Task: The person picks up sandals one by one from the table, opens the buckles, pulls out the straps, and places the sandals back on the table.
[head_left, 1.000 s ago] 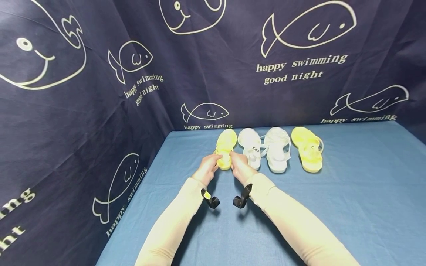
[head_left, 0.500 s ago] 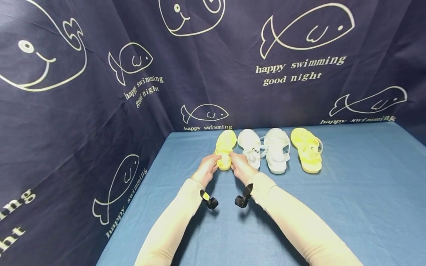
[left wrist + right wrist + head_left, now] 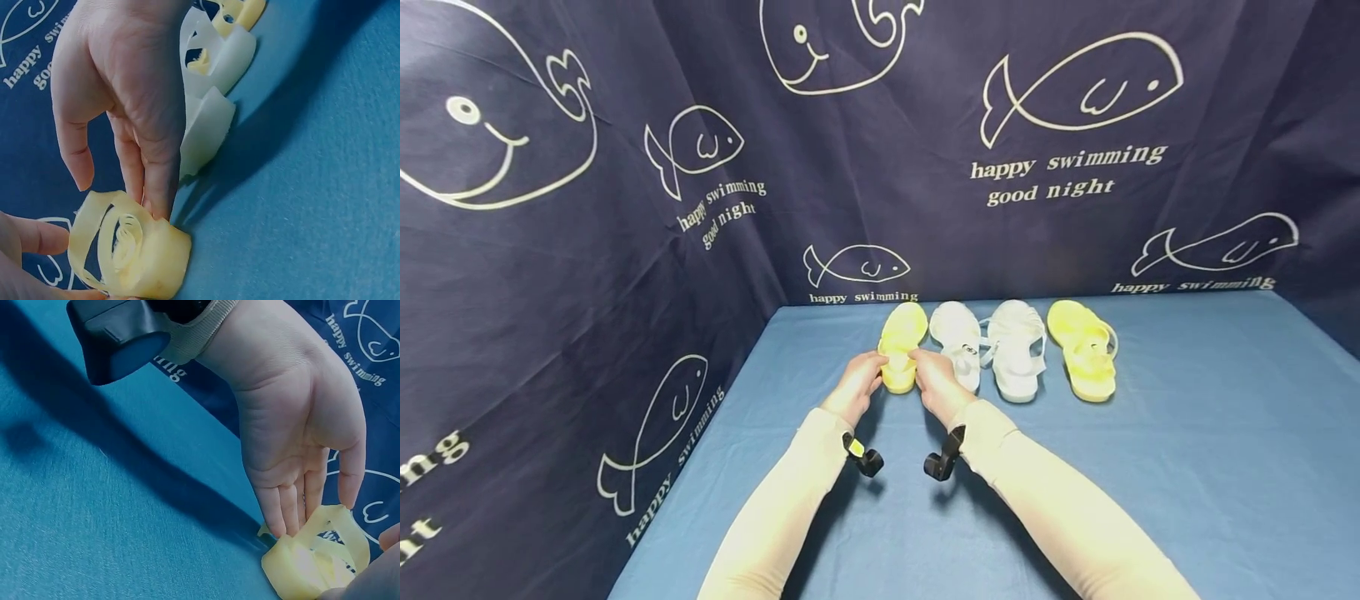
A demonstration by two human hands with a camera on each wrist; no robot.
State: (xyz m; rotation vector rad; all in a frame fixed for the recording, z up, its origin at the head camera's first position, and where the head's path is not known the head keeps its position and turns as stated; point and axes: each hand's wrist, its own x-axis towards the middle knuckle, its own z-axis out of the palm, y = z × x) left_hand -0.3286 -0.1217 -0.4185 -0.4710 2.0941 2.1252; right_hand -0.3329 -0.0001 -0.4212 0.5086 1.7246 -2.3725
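A yellow sandal (image 3: 903, 329) stands at the left end of a row of sandals, its toe strap showing at the front in both wrist views. My left hand (image 3: 856, 385) is along its left side, and in the left wrist view the thumb lies at the strap's edge. On the other side, my right hand (image 3: 937, 382) reaches down with nearly straight fingers against the sandal. The right thumb (image 3: 77, 153) stands apart from the strap in the left wrist view. Next to the right hand is a white sandal (image 3: 953, 323), partly hidden by it.
Another white sandal (image 3: 1017, 350) and a second yellow sandal (image 3: 1082, 350) continue the row to the right. Blue cloth (image 3: 1165, 475) covers the table. Dark curtains (image 3: 940, 192) with fish drawings hang behind and at the left. A black wrist camera (image 3: 945, 454) sits on the right wrist.
The head view has tilted slightly, so the whole row appears lower and a bit further left. Both hands stay beside the left yellow sandal; their thumbs look slightly farther apart.
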